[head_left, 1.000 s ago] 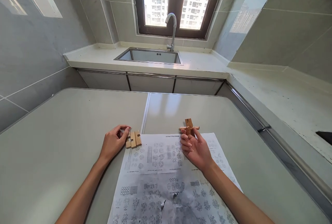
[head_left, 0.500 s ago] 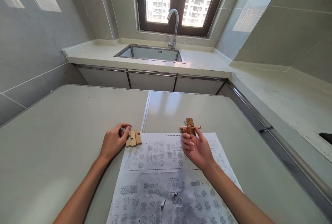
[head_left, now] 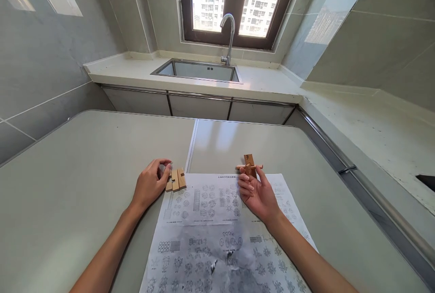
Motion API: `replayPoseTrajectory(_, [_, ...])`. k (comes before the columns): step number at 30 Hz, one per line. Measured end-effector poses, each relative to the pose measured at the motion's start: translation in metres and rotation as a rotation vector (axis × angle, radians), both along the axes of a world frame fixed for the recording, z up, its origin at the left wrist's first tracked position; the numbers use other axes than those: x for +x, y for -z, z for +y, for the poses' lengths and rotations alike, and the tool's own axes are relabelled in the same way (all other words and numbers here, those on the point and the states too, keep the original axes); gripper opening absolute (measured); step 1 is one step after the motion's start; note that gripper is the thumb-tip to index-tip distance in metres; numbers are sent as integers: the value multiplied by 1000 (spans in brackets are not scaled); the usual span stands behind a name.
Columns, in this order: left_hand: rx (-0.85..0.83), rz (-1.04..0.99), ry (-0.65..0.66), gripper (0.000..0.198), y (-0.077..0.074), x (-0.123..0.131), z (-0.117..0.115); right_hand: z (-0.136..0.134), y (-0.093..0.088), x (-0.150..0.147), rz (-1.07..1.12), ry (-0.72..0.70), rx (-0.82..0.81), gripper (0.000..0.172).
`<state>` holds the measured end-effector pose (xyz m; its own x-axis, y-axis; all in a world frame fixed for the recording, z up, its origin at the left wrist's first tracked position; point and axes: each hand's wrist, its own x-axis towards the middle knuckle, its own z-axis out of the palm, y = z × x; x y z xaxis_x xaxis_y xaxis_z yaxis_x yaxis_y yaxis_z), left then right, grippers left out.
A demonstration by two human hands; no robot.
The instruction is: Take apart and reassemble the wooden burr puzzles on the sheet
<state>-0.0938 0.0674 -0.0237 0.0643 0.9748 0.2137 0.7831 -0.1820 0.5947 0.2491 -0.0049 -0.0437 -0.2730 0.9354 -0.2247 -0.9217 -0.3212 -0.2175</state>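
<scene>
My right hand [head_left: 255, 191] holds a small wooden puzzle piece [head_left: 249, 165] upright between thumb and fingertips; a thin wooden rod crosses it like a cross. My left hand [head_left: 149, 184] rests on the table with its fingers curled, the fingertips touching a group of pale wooden puzzle blocks [head_left: 176, 179] that lie at the top left corner of a printed sheet of diagrams [head_left: 217, 234]. The sheet lies flat on the grey table [head_left: 84, 170] between my forearms.
Beyond the table runs a white counter with a steel sink [head_left: 199, 71] and a curved tap [head_left: 228, 35] under a window. A second counter [head_left: 370, 125] runs along the right, separated from the table by a metal rail. Tiled walls stand on both sides.
Both hands have stayed almost still. The view has shifted slightly, and my left fingers have edged a little closer against the blocks.
</scene>
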Motion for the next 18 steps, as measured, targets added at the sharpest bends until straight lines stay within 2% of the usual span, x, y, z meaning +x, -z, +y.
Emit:
replayPoseTrajectory(3, [5,-2,4,41,-2,1,-1,1,2,-1,-63,-26,3,16])
replayPoseTrajectory(7, [13,-4,10,41,-4,2,-2,1,3,-4,-182,-52,8,13])
replayPoseTrajectory(18, [8,5,12,39,-1,0,0,-1,-1,-13,-397,-35,44,22])
